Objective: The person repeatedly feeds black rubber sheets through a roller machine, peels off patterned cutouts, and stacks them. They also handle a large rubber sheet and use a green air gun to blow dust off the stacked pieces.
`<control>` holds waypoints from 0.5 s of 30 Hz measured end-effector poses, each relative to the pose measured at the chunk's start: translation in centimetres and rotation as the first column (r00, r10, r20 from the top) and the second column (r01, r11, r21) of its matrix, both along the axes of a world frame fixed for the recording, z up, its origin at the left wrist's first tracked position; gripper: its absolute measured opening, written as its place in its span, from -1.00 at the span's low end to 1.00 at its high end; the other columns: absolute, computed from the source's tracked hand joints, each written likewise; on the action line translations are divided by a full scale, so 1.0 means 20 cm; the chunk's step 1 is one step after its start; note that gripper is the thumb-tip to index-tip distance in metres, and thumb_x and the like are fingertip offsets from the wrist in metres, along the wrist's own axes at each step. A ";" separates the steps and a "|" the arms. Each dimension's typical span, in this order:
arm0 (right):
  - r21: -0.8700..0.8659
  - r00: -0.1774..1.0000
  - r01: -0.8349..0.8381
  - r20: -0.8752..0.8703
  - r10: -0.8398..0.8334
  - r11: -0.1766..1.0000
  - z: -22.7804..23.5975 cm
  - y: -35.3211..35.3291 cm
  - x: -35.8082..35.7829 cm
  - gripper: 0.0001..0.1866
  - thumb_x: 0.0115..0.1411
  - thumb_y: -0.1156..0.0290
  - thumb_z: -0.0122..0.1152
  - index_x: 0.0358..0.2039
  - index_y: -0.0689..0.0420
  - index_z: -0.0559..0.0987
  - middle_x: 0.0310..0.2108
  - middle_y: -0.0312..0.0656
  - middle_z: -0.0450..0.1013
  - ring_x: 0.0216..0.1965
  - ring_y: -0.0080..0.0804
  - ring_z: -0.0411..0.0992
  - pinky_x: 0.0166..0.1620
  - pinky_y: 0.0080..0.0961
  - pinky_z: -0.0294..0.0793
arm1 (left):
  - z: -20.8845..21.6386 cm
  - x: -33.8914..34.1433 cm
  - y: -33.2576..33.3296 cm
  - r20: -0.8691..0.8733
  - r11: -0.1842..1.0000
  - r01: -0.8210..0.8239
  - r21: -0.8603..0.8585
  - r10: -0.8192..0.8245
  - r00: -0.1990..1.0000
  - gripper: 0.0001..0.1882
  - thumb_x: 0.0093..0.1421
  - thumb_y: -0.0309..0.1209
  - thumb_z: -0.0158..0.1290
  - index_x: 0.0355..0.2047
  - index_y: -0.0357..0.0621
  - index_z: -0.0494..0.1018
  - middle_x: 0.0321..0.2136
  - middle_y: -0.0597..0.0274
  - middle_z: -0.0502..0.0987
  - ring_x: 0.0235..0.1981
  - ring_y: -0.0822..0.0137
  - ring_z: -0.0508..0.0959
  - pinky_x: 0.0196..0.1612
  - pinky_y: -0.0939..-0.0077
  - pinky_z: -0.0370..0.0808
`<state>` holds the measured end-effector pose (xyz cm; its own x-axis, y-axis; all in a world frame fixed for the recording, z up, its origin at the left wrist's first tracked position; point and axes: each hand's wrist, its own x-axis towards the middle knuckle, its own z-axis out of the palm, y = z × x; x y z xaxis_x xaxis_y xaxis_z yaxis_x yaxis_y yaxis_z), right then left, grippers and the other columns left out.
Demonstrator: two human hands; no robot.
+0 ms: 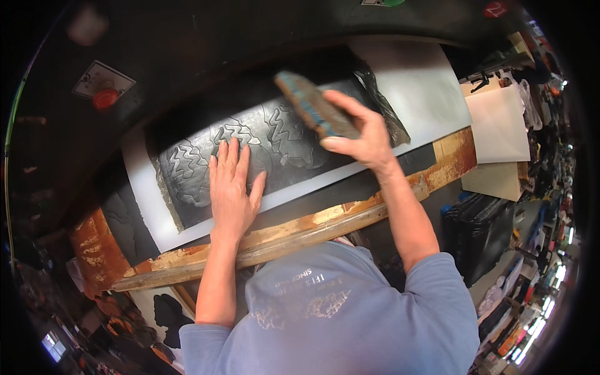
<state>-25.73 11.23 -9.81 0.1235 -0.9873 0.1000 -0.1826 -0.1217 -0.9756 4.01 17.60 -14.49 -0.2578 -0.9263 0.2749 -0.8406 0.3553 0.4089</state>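
Note:
My left hand (pixel 232 181) lies flat, fingers stretched out, on a shiny black sheet (pixel 294 153). Wavy and zigzag outlines are cut or pressed into that sheet, some of them close to my fingertips. Above its right part, my right hand (pixel 362 134) grips a worn, long brown block (pixel 309 103) with blue along one side. Motion blurs the block, so its exact kind cannot be made out. Under the black sheet is a white board (pixel 425 94), which shows at both ends and along the near edge.
A dark machine body overhangs the far side, bearing a red push button (pixel 106 98). The worn wooden table edge (pixel 312 232) runs in front of me. To the right stand a pale sheet (pixel 500 125) and a stack wrapped in black plastic (pixel 478 234).

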 end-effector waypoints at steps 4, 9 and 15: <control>-0.335 0.872 0.006 -0.458 -0.169 0.942 -0.04 -0.01 -0.23 -0.07 -0.21 0.16 0.74 0.24 0.15 0.61 0.39 0.14 0.35 0.33 0.07 0.39 0.37 -0.09 0.41 | 0.02 -0.02 -0.03 -0.049 1.000 0.026 -0.012 -0.027 0.998 -0.29 0.25 -0.38 0.33 0.38 -0.20 0.38 0.46 -0.12 0.29 0.52 -0.16 0.20 0.52 -0.19 0.08; -0.506 0.758 -0.159 -0.613 -0.223 0.848 -0.20 -0.01 -0.31 -0.03 -0.27 0.02 0.79 0.20 0.12 0.64 0.39 0.14 0.35 0.25 0.14 0.42 0.27 -0.02 0.48 | 0.01 -0.02 -0.01 -0.001 1.000 0.017 -0.006 -0.017 1.000 -0.30 0.27 -0.38 0.31 0.38 -0.20 0.37 0.47 -0.11 0.27 0.52 -0.17 0.20 0.52 -0.19 0.08; -0.556 0.785 -0.192 -0.582 -0.214 0.809 -0.22 -0.02 -0.33 -0.03 -0.27 0.03 0.79 0.19 0.14 0.63 0.38 0.13 0.36 0.25 0.12 0.42 0.26 -0.04 0.49 | 0.01 0.01 0.01 -0.084 0.993 0.060 -0.101 -0.069 0.994 -0.44 0.26 -0.47 0.29 0.26 -0.24 0.45 0.41 -0.10 0.36 0.49 -0.20 0.25 0.49 -0.18 0.18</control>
<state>-32.38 10.77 -14.23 0.3456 -0.7701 0.5362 -0.6950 -0.5940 -0.4051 4.26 17.82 -14.21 -0.2872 -0.8758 0.3878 -0.7773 0.4497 0.4400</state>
